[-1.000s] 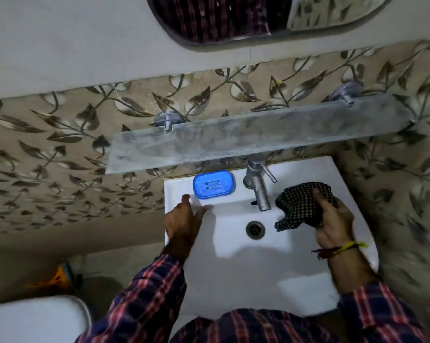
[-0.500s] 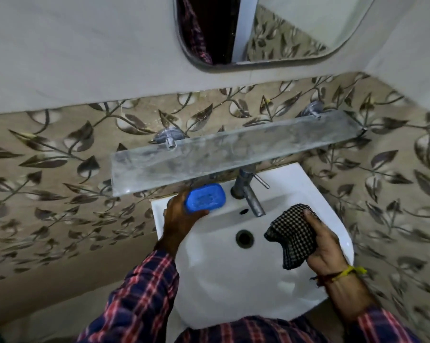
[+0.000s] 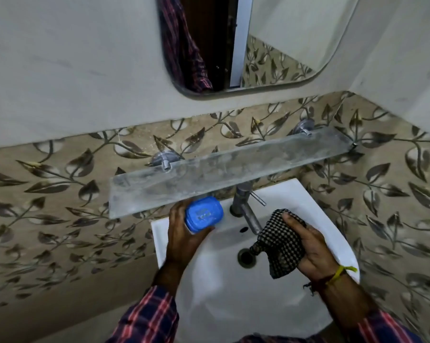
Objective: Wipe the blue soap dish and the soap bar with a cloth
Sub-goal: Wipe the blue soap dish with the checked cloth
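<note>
Left hand grips the blue soap dish, left of centre frame. Right hand clamps the cloth, lower right of the dish, apart; dish's long axis points up-right.

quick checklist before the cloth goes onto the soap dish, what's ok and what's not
1. Left hand grips the blue soap dish: ok.
2. Dish lifted off the sink ledge: ok.
3. Right hand holds the checked cloth: ok.
4. Cloth touching the dish: not ok, they are apart, with the tap between.
5. Soap bar inside the dish: cannot tell.
6. Cloth wet or dry: cannot tell.
</note>
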`<state>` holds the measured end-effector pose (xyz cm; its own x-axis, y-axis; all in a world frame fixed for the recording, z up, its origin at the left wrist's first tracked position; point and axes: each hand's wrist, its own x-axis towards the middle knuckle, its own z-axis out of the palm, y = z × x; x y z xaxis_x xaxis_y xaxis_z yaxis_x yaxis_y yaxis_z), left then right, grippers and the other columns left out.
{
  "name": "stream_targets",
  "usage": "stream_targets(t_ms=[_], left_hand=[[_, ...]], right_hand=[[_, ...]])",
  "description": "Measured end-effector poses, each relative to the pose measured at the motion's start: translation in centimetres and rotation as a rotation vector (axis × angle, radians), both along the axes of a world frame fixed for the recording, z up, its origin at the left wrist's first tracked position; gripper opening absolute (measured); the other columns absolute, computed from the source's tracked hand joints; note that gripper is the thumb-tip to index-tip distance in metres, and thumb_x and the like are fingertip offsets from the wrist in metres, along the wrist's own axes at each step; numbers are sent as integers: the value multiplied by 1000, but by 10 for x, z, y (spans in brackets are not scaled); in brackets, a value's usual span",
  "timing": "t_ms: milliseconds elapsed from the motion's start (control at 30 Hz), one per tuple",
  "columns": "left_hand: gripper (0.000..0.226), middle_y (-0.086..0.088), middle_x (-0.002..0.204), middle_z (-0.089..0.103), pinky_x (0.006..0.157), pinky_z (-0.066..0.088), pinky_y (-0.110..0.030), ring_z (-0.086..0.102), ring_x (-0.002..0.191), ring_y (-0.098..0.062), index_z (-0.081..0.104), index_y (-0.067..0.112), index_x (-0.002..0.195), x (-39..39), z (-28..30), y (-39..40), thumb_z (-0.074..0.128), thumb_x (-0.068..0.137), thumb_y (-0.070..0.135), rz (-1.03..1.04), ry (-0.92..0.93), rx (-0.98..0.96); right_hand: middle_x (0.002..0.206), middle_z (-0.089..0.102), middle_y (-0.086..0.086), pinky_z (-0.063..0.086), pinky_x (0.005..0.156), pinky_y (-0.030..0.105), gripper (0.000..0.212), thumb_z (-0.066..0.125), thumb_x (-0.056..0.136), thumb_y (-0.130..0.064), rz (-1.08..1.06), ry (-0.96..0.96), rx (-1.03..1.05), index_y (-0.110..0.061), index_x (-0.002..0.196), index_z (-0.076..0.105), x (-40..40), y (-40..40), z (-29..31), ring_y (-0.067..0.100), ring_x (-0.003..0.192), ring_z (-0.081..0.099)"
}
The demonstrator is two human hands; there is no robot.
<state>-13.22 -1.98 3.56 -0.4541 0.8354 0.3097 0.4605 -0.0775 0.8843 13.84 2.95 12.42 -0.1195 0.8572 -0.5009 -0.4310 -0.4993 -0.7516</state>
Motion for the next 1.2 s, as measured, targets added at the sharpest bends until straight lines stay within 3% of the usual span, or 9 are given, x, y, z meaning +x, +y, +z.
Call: stream_targets(t_ms=[233, 333, 400, 533, 633, 800, 900, 1000, 1200], left_hand=[[83, -2, 137, 60, 105, 49, -34, 58, 130, -21, 53, 14, 135, 58, 12, -42, 95, 63, 20, 79, -397, 54], [75, -15, 134, 63, 98, 55, -32, 66, 114, -19, 52, 4, 133, 80, 20, -48, 86, 66, 6, 231, -670, 81], [59, -15, 124, 64, 87, 57, -21, 68, 96, -13, 52, 3, 132, 92, 27, -52, 74, 77, 8, 316, -797, 93], [23, -2, 99, 68, 85, 54, -27, 65, 91, -14, 63, 13, 110, 107, 36, -52, 54, 98, 30, 326, -1009, 96], [44, -2, 96, 70, 81, 56, -31, 68, 91, -17, 65, 19, 108, 123, 40, -47, 37, 104, 53, 355, -1096, 36], [93, -8, 116, 71, 98, 50, -47, 69, 103, -23, 63, 21, 129, 160, 44, -33, 27, 75, 87, 258, -1251, -114], [95, -10, 105, 77, 95, 51, -48, 74, 94, -25, 73, 20, 115, 171, 43, -31, 20, 80, 90, 231, -1327, -166], [86, -15, 114, 75, 109, 42, -49, 69, 107, -30, 80, 13, 105, 176, 44, -38, 36, 84, 83, 178, -1421, -186], [62, -14, 132, 68, 98, 55, -42, 68, 116, -27, 67, 16, 131, 188, 53, -51, 48, 90, 58, 97, -1362, -252]], right_hand=[[119, 65, 25, 59, 82, 53, 45, 64, 91, -18, 212, 178, -103, 0, 132, 57, 26, 11, 6, 39, 97, 69], [112, 70, 22, 60, 74, 53, 43, 60, 94, -25, 280, 205, -119, -2, 130, 59, 34, 14, 2, 38, 94, 71], [119, 69, 24, 60, 80, 54, 43, 62, 93, -30, 328, 214, -195, -2, 126, 63, 43, 16, 1, 38, 102, 70], [124, 66, 25, 58, 88, 50, 38, 66, 87, -16, 487, 295, -252, 1, 121, 64, 67, 24, 4, 37, 109, 68], [118, 69, 25, 61, 81, 46, 40, 66, 84, -10, 491, 323, -248, 4, 121, 63, 78, 29, 2, 35, 103, 71], [107, 73, 22, 61, 76, 47, 34, 70, 82, -11, 453, 273, -111, -1, 114, 70, 87, 36, -3, 33, 94, 73], [92, 77, 15, 60, 68, 41, 18, 69, 87, -11, 473, 265, -19, -5, 103, 75, 87, 34, -4, 29, 82, 75], [85, 75, 15, 60, 63, 36, 28, 78, 80, -13, 480, 191, 15, 3, 103, 72, 86, 31, 0, 26, 72, 72], [72, 73, 18, 55, 49, 28, 13, 78, 77, 0, 494, -51, 108, 6, 87, 73, 84, 22, 13, 26, 58, 69]])
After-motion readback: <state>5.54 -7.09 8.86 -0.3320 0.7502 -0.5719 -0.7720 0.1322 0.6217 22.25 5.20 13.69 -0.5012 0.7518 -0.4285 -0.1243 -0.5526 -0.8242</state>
